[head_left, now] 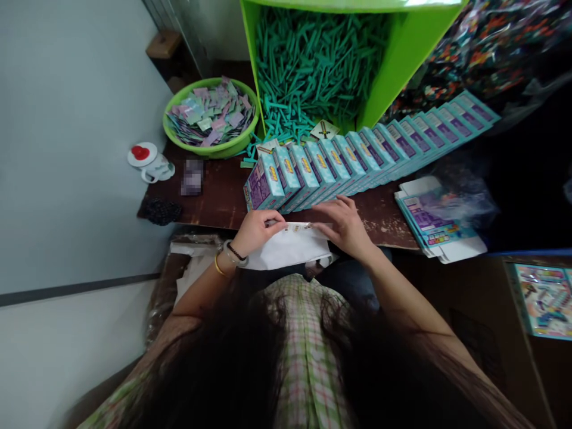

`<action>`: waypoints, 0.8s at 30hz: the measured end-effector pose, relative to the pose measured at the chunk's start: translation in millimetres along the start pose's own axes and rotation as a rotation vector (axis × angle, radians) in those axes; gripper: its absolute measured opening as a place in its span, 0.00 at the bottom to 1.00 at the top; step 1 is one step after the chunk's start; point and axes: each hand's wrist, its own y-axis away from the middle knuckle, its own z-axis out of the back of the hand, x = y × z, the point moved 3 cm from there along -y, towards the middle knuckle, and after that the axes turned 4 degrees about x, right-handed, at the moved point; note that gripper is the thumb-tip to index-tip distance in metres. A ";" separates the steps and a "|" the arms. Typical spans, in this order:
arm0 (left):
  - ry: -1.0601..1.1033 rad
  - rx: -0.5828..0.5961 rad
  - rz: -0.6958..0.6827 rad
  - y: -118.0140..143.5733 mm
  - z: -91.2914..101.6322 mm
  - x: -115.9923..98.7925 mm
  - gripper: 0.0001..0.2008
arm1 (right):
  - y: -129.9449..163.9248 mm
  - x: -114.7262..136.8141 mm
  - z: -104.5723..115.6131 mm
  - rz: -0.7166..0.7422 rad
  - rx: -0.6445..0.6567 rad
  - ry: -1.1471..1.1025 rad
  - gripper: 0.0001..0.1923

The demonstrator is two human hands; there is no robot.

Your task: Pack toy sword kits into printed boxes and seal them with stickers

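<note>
Both hands, left hand (257,231) and right hand (344,225), pinch a flat white carton (290,247) with their fingers at the surface (214,196) edge, six o'clock from the leaning box row (357,158), steadying it.

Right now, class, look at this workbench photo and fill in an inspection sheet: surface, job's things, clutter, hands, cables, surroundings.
Surface: dark worn wooden table.
Job's things: flat white carton held at the table edge; row of teal boxes leaning behind it; stack of flat cartons.
Clutter: green bowl of small packets; white cup; green bin of teal sticks.
Hands: left hand and right hand both grip the carton.
Cables: nothing seen.
Surroundings: pale wall on the left.
</note>
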 end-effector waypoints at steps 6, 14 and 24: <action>0.003 -0.050 -0.021 3.6 0.4 1.1 0.09 | 2.5 0.9 -9.5 -0.026 -0.012 -0.045 0.09; 0.015 0.005 0.124 2.1 -0.3 22.4 0.12 | 10.6 27.0 -5.4 0.191 0.044 -0.117 0.08; 0.069 0.063 0.078 9.0 -2.1 18.0 0.11 | -17.0 33.3 -29.0 0.143 0.078 -0.260 0.21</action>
